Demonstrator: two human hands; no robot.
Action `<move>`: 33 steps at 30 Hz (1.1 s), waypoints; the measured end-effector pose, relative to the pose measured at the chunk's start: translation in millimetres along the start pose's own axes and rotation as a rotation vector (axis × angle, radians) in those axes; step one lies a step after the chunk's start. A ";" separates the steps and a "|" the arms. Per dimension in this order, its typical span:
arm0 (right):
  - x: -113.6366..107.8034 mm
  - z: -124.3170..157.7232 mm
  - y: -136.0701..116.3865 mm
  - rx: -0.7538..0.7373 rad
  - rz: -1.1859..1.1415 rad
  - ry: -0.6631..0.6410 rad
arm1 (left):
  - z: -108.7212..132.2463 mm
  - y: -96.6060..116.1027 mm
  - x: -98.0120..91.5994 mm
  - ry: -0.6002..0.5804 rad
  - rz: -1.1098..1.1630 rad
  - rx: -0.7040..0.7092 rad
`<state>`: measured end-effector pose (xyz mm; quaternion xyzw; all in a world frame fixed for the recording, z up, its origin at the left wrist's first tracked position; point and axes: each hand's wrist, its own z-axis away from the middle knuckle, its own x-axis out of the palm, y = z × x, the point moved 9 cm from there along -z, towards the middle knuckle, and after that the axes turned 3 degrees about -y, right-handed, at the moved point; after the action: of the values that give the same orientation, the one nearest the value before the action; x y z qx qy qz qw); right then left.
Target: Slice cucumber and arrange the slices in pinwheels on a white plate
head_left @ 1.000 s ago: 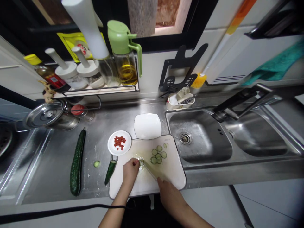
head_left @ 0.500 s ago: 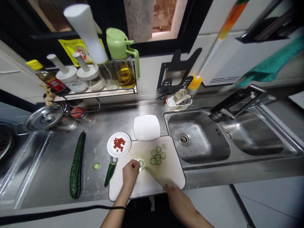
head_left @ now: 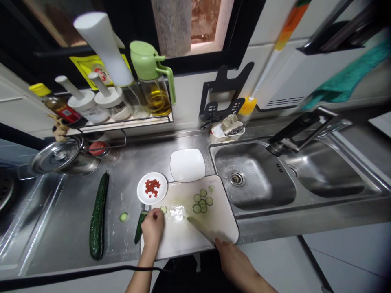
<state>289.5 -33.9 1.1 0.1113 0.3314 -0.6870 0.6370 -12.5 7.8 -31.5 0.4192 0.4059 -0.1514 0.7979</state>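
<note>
My left hand (head_left: pixel 152 229) rests at the left edge of the white cutting board (head_left: pixel 186 236), fingers curled beside a single cucumber slice (head_left: pixel 164 209) and the cucumber half (head_left: pixel 140 226) lying off the board. My right hand (head_left: pixel 229 257) grips the handle of a knife (head_left: pixel 201 230) whose blade lies across the board's right part. A small pile of cucumber slices (head_left: pixel 201 201) sits further back on the board.
A small round plate of red bits (head_left: pixel 152 188) and a white square plate (head_left: pixel 187 165) stand behind the board. A whole cucumber (head_left: pixel 98 215) and a stray slice (head_left: pixel 124 217) lie on the steel counter at left. The sink (head_left: pixel 253 179) is to the right.
My left hand has moved left from the board's middle to its left edge, with one slice now near it. The right hand and knife have drawn back toward the front edge.
</note>
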 end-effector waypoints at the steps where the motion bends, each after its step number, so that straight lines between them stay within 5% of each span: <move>1: 0.9 0.1 0.6 0.009 0.006 -0.017 | 0.5 2.3 -0.5 0.015 -0.021 0.028; 8: 3.8 0.5 1.8 0.019 -0.022 -0.056 | 4.4 36.4 4.9 0.050 -0.049 0.284; 12: 3.5 1.7 1.1 0.021 -0.020 -0.053 | 10.4 81.7 42.2 -0.214 0.064 0.459; 17: 2.9 2.0 0.2 0.048 -0.012 -0.070 | 19.1 118.1 95.3 -0.516 -0.009 0.453; 23: 1.8 1.7 -1.0 0.048 0.002 -0.073 | 21.0 128.0 113.3 -0.568 -0.098 0.478; 33: -1.1 2.5 -1.4 0.035 0.011 -0.075 | 23.8 128.6 106.1 -0.544 -0.031 0.463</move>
<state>289.0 -34.5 4.1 0.0981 0.2946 -0.6930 0.6507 141.1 76.9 -35.8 0.5268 0.1400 -0.3576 0.7583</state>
